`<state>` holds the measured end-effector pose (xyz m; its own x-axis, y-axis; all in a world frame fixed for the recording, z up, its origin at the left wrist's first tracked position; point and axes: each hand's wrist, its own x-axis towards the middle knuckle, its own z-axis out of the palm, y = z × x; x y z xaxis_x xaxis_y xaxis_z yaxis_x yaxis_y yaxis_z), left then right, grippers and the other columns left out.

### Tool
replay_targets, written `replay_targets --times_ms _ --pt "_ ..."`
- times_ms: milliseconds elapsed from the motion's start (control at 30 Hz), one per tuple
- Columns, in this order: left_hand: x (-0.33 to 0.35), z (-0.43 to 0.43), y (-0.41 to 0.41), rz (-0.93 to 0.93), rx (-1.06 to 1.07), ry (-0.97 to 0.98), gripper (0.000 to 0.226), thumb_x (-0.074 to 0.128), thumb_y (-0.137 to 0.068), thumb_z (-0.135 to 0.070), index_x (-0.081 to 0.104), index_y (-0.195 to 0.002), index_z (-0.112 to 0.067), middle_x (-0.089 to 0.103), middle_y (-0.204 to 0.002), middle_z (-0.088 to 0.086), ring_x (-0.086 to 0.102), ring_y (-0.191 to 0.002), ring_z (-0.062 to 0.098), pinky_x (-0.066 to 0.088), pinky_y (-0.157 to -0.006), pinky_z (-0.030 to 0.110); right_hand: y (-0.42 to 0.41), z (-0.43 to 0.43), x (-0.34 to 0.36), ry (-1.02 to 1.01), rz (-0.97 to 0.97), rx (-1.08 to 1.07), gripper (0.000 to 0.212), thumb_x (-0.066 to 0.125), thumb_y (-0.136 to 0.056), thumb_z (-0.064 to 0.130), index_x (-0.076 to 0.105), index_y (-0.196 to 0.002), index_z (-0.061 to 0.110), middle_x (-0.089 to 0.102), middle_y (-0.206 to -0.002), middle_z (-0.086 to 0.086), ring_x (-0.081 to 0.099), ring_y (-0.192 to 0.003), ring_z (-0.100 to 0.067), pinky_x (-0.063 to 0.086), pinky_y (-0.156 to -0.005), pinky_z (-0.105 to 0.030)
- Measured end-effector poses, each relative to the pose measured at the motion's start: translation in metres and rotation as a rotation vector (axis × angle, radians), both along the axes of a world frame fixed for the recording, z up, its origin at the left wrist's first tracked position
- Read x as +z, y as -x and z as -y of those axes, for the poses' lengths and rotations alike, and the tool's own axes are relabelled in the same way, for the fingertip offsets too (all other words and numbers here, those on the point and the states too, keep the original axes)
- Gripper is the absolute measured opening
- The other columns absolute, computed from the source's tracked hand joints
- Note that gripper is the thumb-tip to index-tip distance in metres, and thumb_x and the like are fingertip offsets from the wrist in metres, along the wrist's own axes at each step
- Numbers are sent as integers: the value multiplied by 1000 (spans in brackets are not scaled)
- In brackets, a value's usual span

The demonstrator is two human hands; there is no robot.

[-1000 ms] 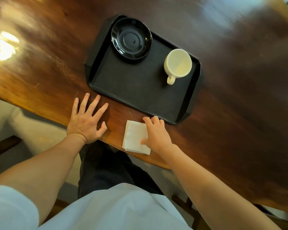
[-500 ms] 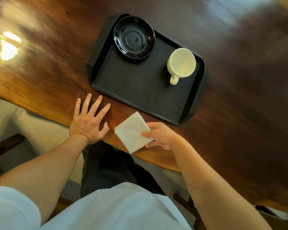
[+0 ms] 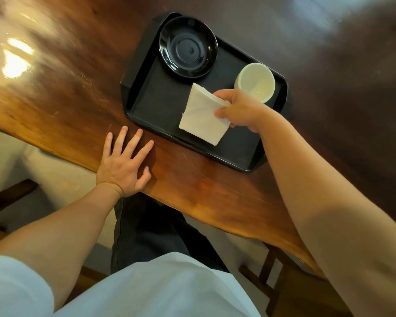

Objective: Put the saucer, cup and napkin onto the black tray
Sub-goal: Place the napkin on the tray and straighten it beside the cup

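Napkin (image 3: 202, 116) is the last piece in play: a white folded square, pinched at one corner between thumb and fingers of the right hand (image 3: 239, 109), which is closed on it. It hangs out to the left of that hand, over the bare floor of the black tray (image 3: 146, 99); whether its lower edge already touches the floor I cannot tell. Just beyond the right hand's knuckles stands the cream cup (image 3: 256, 82), partly hidden by them, and further off to the left of it sits the black saucer (image 3: 188, 46), both on the tray.

The left hand (image 3: 124, 165) holds nothing; it lies flat with fingers spread on the wooden table (image 3: 62, 99), just short of the tray's near rim.

The napkin looks light, soft and limp, so a corner grip lets it sag and swing. A hold along a folded edge would probably keep the layers together. It should drop flat with little care, though the hand must likely stay clear of the fragile cup when it opens.
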<state>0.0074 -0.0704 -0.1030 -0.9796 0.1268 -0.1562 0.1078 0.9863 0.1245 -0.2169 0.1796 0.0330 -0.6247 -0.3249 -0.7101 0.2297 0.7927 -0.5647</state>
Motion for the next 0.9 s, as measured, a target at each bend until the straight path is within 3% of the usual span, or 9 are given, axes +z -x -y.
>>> replay_targets --times_ms 133,300,467,633,767,900 --pt "3 -1 1 10 6 -8 73 43 -88 -56 40 -155 -27 32 -167 16 23 -154 46 10 -125 64 3 11 -22 -100 42 76 36 55 -91 7 63 -110 37 63 -105 -1 59 -84 -15 52 -58 -27" --pt "4 -1 1 4 1 -8 73 44 -87 -55 41 -154 -26 32 -166 17 24 -154 46 11 -125 64 -8 15 -40 -240 -178 -27 47 46 -89 3 63 -125 29 61 -107 -6 57 -92 -25 45 -66 -29" --pt "3 -1 1 19 0 -11 73 43 -88 -57 41 -155 -27 32 -167 16 24 -154 46 10 -125 63 -5 14 -8 40 -19 34 32 55 -89 3 72 -104 26 68 -99 -1 61 -92 -18 54 -75 -34" --pt "4 -2 1 3 5 -21 73 46 -87 -56 43 -153 -26 34 -166 16 26 -153 46 10 -125 63 6 3 13 274 185 -5 29 62 -90 5 75 -101 28 72 -104 1 66 -94 -15 57 -75 -30" --pt "3 -2 0 -1 0 -10 73 44 -88 -56 41 -155 -26 32 -167 16 24 -154 46 11 -125 64 9 13 -22 -10 50 -21 31 55 -91 5 71 -106 27 69 -107 -7 64 -93 -22 57 -70 -33" --pt "-1 0 0 -14 2 -7 74 45 -87 -56 40 -155 -27 31 -167 16 22 -154 45 11 -125 64 1 16 -52 -328 -208 -62 32 49 -89 7 62 -112 24 59 -96 -1 58 -93 -25 53 -72 -37"
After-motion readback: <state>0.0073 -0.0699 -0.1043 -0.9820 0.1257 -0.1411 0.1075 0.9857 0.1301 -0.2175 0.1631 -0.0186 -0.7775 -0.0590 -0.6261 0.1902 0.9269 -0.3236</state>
